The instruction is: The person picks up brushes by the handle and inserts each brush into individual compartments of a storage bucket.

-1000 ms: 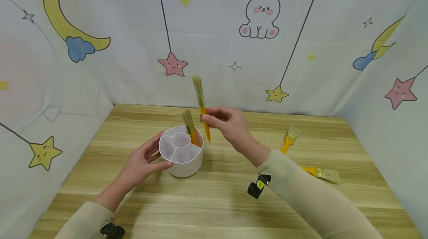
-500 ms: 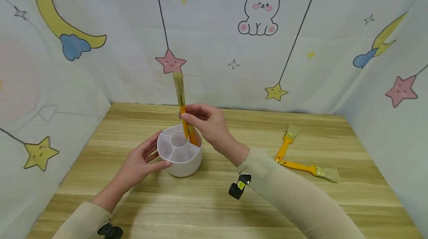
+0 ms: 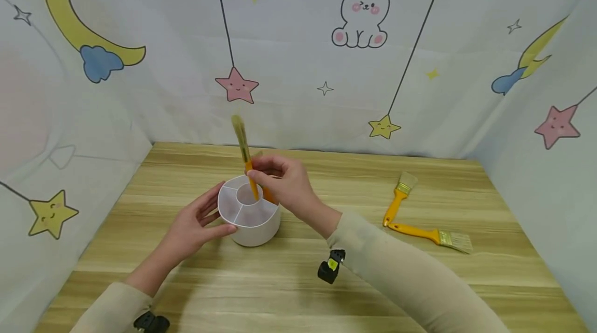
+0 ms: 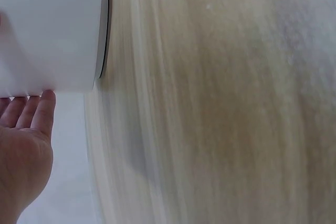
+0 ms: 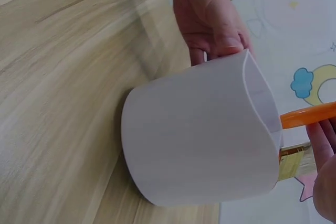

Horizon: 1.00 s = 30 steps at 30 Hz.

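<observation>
A round white divided holder (image 3: 255, 235) stands on the wooden table, its middle ring surrounded by compartments. My left hand (image 3: 192, 232) grips its left side, thumb on the near rim and fingers around the back. In my right hand (image 3: 291, 188) a yellow-handled brush (image 3: 242, 139) is pinched, bristles up, its handle tip at the middle ring. Another brush (image 5: 292, 164) stands in the holder's right compartment, mostly hidden behind my right hand in the head view. In the left wrist view my left fingers (image 4: 44, 113) touch the holder's wall (image 4: 50, 35).
Two more yellow-handled brushes, one pointing back (image 3: 395, 206) and one pointing right (image 3: 415, 231), lie on the table to the right, their handle ends close together. A white printed curtain (image 3: 298, 53) surrounds the table's back and sides.
My right hand has moved left with the pinched brush, from right of the holder to over its middle, and the brush has come down lately. The left hand keeps its grip.
</observation>
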Each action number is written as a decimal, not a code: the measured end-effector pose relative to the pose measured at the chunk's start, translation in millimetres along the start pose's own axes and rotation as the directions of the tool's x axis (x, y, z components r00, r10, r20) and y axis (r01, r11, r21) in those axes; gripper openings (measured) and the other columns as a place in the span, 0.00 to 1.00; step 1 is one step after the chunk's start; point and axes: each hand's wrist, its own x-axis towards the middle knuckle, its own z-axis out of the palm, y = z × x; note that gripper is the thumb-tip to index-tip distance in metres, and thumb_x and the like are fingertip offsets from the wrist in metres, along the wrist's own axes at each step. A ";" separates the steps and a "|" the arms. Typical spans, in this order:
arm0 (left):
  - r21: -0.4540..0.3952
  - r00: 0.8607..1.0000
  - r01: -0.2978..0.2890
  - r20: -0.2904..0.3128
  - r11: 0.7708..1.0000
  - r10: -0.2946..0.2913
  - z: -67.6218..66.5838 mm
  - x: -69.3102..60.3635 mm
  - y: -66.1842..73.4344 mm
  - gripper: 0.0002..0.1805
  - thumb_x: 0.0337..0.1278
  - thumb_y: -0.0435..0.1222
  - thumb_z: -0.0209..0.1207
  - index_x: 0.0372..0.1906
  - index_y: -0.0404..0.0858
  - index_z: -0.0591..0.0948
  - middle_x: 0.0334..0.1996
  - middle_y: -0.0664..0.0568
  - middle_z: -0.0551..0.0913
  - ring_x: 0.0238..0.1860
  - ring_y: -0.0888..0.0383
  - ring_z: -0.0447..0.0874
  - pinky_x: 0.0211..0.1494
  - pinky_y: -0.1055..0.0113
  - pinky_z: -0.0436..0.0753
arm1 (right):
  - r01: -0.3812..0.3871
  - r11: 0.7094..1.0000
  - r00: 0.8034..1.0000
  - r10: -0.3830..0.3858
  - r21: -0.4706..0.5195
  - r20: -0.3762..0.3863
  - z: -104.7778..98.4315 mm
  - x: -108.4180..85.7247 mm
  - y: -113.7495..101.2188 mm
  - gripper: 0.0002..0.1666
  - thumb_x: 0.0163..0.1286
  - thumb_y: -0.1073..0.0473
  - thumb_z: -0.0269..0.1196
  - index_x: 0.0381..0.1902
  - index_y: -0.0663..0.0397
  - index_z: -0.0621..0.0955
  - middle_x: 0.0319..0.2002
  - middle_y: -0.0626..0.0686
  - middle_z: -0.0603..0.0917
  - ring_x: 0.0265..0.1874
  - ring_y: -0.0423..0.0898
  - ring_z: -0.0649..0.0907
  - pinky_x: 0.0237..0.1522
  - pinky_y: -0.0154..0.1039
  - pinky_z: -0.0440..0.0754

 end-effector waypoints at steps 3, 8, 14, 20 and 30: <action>0.004 1.000 0.005 0.001 1.000 -0.005 -0.1 -0.3 0.7 0.53 0.60 0.29 0.76 0.85 0.35 0.59 0.81 0.36 0.63 0.79 0.34 0.62 0.68 0.79 0.77 | 0.026 0.999 1.000 -0.025 -0.047 0.015 1.1 -2.8 3.7 0.11 0.73 0.63 0.73 0.50 0.62 0.90 0.45 0.56 0.92 0.42 0.43 0.90 0.44 0.35 0.91; 0.016 1.000 0.007 0.003 1.000 -0.007 -0.3 -1.1 1.6 0.53 0.61 0.31 0.76 0.86 0.36 0.58 0.82 0.36 0.63 0.79 0.34 0.62 0.67 0.80 0.76 | 0.101 0.985 0.994 -0.095 -0.140 0.049 4.5 -5.7 7.8 0.12 0.72 0.66 0.73 0.50 0.64 0.90 0.46 0.59 0.92 0.41 0.43 0.92 0.45 0.34 0.92; 0.014 1.000 0.002 0.000 1.000 -0.002 0.0 -0.5 0.7 0.53 0.60 0.29 0.76 0.86 0.36 0.58 0.82 0.37 0.63 0.79 0.34 0.62 0.68 0.80 0.76 | 0.208 0.942 0.976 -0.181 -0.262 0.124 6.5 -5.0 11.7 0.13 0.71 0.67 0.73 0.52 0.64 0.90 0.48 0.58 0.92 0.44 0.45 0.92 0.47 0.30 0.91; 0.025 1.000 0.003 -0.011 1.000 -0.003 0.1 -1.2 3.1 0.53 0.59 0.29 0.76 0.85 0.33 0.58 0.80 0.34 0.65 0.78 0.33 0.65 0.67 0.80 0.76 | 0.308 0.852 0.948 -0.241 -0.422 0.207 7.1 -4.3 12.1 0.14 0.71 0.65 0.74 0.53 0.61 0.90 0.47 0.55 0.93 0.44 0.45 0.92 0.48 0.24 0.87; 0.045 1.000 0.028 -0.015 0.999 -0.027 -0.9 -2.0 3.7 0.53 0.59 0.30 0.77 0.83 0.28 0.58 0.79 0.32 0.65 0.77 0.34 0.67 0.68 0.78 0.77 | 0.414 0.770 0.907 -0.303 -0.485 0.294 10.3 -1.9 16.1 0.15 0.71 0.62 0.74 0.54 0.60 0.90 0.47 0.54 0.93 0.45 0.46 0.92 0.48 0.21 0.86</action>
